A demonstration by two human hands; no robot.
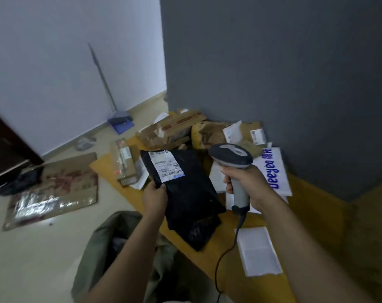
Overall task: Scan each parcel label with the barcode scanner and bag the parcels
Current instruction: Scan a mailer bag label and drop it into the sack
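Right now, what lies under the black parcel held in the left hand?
A second black parcel pokes out beneath the black parcel the left hand holds, over the yellow table. Its label, if any, is covered.

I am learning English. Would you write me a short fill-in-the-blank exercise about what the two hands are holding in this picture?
1. The left hand holds a ____ parcel by its edge.
2. The right hand grips the barcode scanner by its ____.
3. The label on the parcel is ____ in colour.

Missing words: black; handle; white.
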